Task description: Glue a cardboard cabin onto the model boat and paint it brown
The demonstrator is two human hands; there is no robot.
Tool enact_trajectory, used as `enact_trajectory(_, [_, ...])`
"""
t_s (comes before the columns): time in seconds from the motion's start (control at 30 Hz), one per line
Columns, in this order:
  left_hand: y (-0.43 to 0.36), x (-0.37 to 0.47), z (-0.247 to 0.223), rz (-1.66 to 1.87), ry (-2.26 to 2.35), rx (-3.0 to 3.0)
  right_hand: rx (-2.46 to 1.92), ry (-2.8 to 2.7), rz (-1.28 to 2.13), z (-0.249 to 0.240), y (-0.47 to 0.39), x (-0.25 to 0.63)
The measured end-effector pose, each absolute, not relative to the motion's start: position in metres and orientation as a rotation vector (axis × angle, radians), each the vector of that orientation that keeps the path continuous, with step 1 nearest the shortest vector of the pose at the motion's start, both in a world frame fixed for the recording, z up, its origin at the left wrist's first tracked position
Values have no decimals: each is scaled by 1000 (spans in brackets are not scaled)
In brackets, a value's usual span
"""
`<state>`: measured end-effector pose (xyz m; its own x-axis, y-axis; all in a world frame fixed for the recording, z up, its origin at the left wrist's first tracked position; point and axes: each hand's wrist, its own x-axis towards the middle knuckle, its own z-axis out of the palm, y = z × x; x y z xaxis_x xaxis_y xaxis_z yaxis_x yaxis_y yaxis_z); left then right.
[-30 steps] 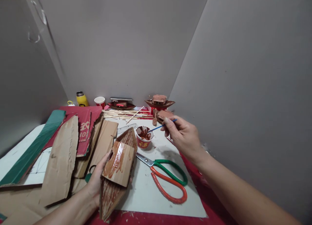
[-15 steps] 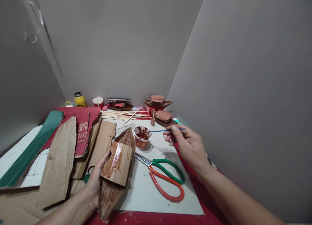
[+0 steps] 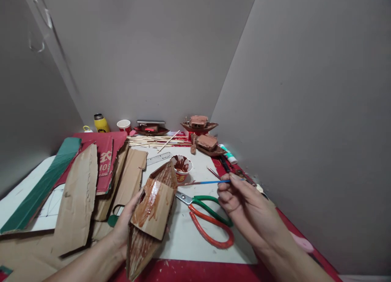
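Since the earlier frames our right hand had drawn back from the paint cup toward us, bringing the brush out of the cup; its loaded tip now pointed at the cardboard boat, close to the cabin's right edge but not yet touching. We judged this as paint picked up and the next stroke about to be laid.

Left side: torn cardboard sheets lay overlapped, partly over a red printed sheet. Our left hand cradled the boat from beneath, fingers curled around the hull and mostly hidden by it; only thumb and palm edge showed. The boat was tilted, bow toward the cup, cabin roof half coated in wet brown.

Centre: scissors lay on the white sheet, blades running under the boat's right edge.

Right: our right fingers were pinched closed on the brush handle, thumb and forefinger on top, the other fingers folded under. The boat's stern ran to the frame's lower edge. Small painted models at the back wall were too small to detail.
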<state>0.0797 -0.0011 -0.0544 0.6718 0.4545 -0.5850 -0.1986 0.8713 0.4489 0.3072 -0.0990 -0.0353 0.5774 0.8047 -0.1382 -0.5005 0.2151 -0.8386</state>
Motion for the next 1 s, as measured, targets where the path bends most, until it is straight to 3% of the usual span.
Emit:
enact_trajectory(0.77, [-8,79,-48,333,794,433,-1006,-525,1112,-45,-107,291])
enact_trajectory(1.0, [-7,78,-53,324,783,406,-953,-528,992,-42,-105,291])
